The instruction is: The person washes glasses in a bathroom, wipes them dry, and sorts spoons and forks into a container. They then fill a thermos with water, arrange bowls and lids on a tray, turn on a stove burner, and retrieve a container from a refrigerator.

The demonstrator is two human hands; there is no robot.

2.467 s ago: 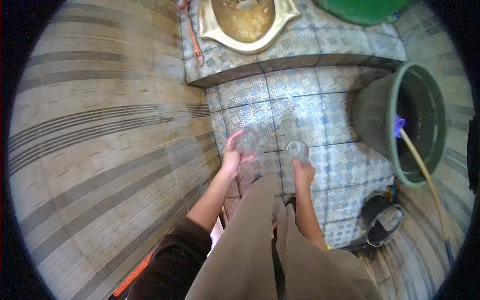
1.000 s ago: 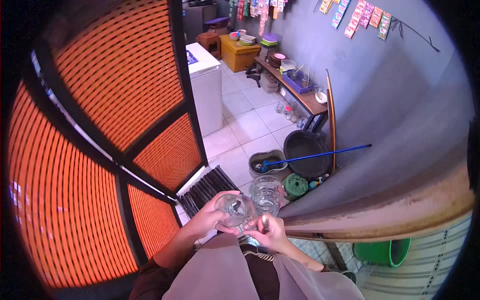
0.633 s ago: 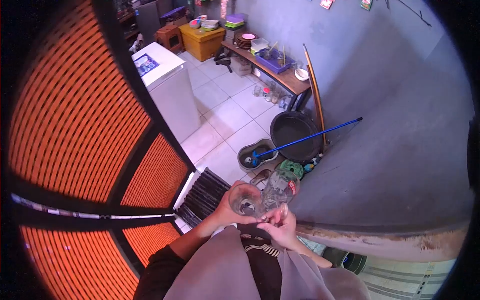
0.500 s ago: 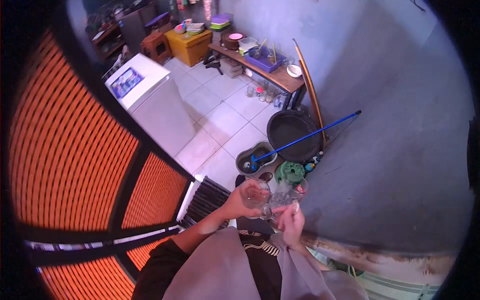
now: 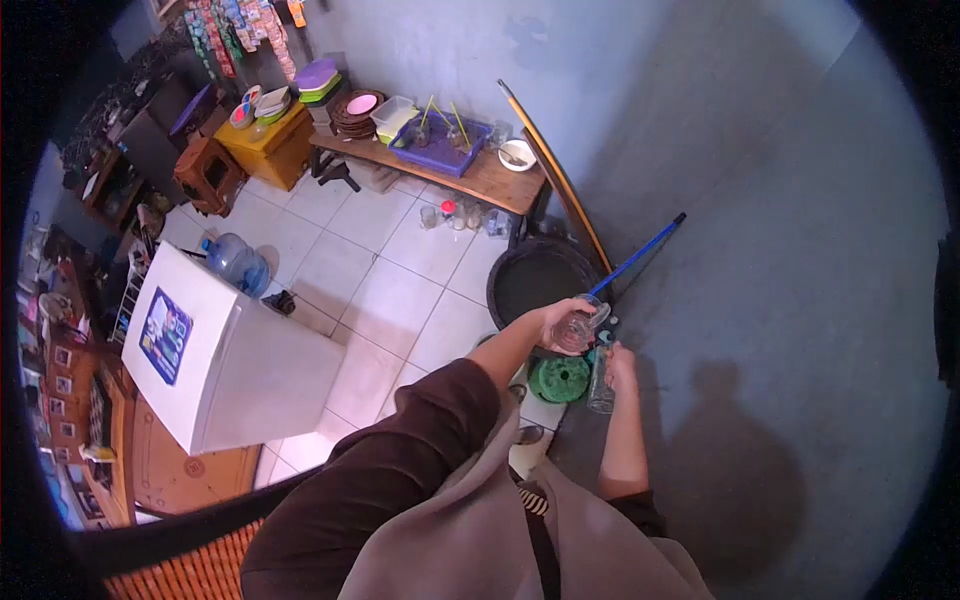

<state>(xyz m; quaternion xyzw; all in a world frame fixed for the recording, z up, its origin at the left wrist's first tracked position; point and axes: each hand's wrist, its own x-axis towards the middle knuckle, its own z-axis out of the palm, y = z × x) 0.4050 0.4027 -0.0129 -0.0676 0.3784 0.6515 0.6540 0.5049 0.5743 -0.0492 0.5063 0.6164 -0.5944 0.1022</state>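
Observation:
A clear glass mug (image 5: 572, 334) sits in my left hand (image 5: 552, 318), whose fingers wrap its side. The mug's handle points up and to the right. Close by on the right, my right hand (image 5: 622, 366) is closed on a second clear glass mug (image 5: 601, 382), which hangs beside the grey wall. A small gap shows between the two mugs. Below them is a green round item with holes (image 5: 558, 380) near the floor. Behind my left hand lies a large black tub (image 5: 508, 262), partly covered by my arm.
A wooden bench (image 5: 490, 187) against the wall carries a purple basket (image 5: 432, 160) and a white bowl (image 5: 517, 155). Glassware stands on the floor under it. A blue pole (image 5: 652, 252) and a yellowish pole (image 5: 560, 180) lean by the wall (image 5: 780, 300). A white appliance (image 5: 265, 375) stands left.
My view has swung left and I am nearer the tub. Both arms now reach farther forward with the mugs. The orange slatted panel has mostly left the view.

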